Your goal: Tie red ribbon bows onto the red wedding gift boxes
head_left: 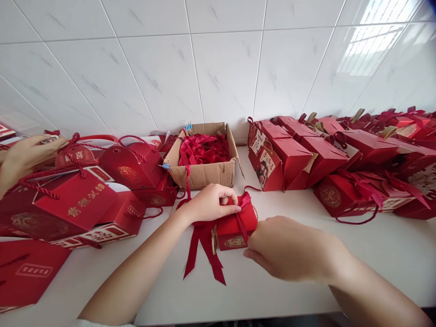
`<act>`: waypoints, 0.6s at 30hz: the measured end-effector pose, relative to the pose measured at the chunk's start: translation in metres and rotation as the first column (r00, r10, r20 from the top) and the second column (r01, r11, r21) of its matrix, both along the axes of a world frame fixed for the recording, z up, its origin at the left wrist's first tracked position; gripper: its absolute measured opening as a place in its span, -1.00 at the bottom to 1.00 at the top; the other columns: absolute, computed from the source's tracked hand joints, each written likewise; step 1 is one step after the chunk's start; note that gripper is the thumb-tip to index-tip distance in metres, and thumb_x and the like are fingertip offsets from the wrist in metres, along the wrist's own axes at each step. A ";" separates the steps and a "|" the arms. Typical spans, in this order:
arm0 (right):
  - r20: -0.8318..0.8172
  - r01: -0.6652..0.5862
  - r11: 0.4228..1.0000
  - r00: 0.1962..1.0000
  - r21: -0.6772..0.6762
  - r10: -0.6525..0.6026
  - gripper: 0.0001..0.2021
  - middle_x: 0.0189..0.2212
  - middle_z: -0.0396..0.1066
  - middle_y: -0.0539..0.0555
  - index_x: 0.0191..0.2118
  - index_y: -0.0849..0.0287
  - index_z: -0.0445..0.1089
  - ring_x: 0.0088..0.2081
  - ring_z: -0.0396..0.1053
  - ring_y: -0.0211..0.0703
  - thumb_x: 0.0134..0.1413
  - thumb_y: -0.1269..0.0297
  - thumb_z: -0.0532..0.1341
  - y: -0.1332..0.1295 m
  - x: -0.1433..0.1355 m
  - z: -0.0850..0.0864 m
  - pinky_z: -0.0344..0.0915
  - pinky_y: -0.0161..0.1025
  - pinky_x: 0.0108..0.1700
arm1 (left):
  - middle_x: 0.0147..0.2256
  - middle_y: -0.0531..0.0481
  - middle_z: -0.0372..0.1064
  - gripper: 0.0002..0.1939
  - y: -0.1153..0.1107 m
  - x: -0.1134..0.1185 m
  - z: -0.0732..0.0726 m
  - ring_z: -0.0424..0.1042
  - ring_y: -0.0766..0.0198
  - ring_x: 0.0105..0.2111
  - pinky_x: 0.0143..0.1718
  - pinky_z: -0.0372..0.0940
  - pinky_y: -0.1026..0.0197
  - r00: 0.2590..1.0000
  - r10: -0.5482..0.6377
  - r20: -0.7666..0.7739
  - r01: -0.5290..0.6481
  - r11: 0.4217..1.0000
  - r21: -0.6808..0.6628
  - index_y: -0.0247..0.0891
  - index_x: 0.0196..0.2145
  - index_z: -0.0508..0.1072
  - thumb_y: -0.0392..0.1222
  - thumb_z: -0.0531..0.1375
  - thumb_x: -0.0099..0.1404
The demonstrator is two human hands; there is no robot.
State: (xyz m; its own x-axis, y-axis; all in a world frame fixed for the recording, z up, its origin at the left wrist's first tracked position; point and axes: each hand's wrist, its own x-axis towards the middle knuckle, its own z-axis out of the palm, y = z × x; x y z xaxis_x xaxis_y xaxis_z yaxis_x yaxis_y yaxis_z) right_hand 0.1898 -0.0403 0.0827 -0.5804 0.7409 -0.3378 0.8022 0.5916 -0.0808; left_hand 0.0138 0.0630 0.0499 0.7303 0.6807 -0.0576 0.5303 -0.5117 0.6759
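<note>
A small red gift box (pixel 233 236) with twisted cream cord along its sides sits on the table in front of me. A red satin ribbon (pixel 241 223) crosses its top. My left hand (pixel 216 203) pinches that ribbon near a loop on the box's top. Closed at the box's right front corner, my right hand (pixel 289 247) grips the ribbon's lower end; its fingertips are partly hidden. Another red ribbon (pixel 192 252) lies left of the box, its two cut tails spread on the table.
Behind the box stands an open cardboard carton (pixel 200 176) of red ribbons (pixel 204 150). Red gift boxes with cord handles (pixel 85 200) crowd the left, and rows of red boxes (pixel 296 159) fill the right. Another person's hand (pixel 30 152) reaches in at far left. A tiled wall (pixel 225 72) rises behind.
</note>
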 end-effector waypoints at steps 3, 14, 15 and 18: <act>0.093 -0.095 0.995 0.991 0.010 0.094 -0.80 -0.59 0.41 0.11 -0.46 0.20 0.48 -0.63 0.26 -0.19 0.09 0.51 0.14 -0.007 -0.014 -0.006 -0.11 -0.25 -0.62 | -0.56 0.12 0.24 -0.73 -0.002 0.002 0.001 0.12 0.38 -0.54 -0.48 0.04 0.32 1.000 -0.003 -0.006 0.003 0.999 0.047 -0.25 -0.44 0.49 0.02 0.22 0.21; -0.079 0.031 0.999 0.996 -0.026 -0.033 -0.55 -0.61 0.41 0.06 -0.55 0.16 0.42 -0.60 0.25 -0.18 0.12 -0.12 0.18 -0.003 0.006 0.004 -0.11 -0.23 -0.57 | -0.57 0.11 0.23 -0.68 -0.002 0.002 0.002 0.11 0.39 -0.56 -0.52 0.01 0.31 1.000 -0.015 0.005 0.015 1.000 0.025 -0.24 -0.42 0.53 0.09 0.22 0.19; -0.138 0.039 0.999 0.990 -0.013 -0.041 -0.55 -0.61 0.40 0.04 -0.56 0.15 0.39 -0.58 0.24 -0.19 0.11 -0.13 0.18 -0.002 0.012 0.009 -0.10 -0.24 -0.56 | -0.56 0.11 0.24 -0.65 -0.002 0.002 0.002 0.12 0.39 -0.56 -0.52 0.01 0.31 1.000 -0.025 0.019 0.024 1.000 0.017 -0.26 -0.42 0.53 0.11 0.20 0.21; -0.311 0.088 0.989 0.949 0.117 -0.048 -0.64 -0.56 0.39 0.00 -0.52 0.14 0.36 -0.54 0.23 -0.25 0.22 0.05 0.14 0.003 0.022 0.017 -0.07 -0.25 -0.51 | -0.56 0.08 0.25 -0.52 -0.002 0.002 0.002 0.15 0.37 -0.54 -0.50 0.03 0.31 0.995 -0.030 0.090 0.033 0.999 -0.033 -0.30 -0.46 0.49 0.16 0.07 0.31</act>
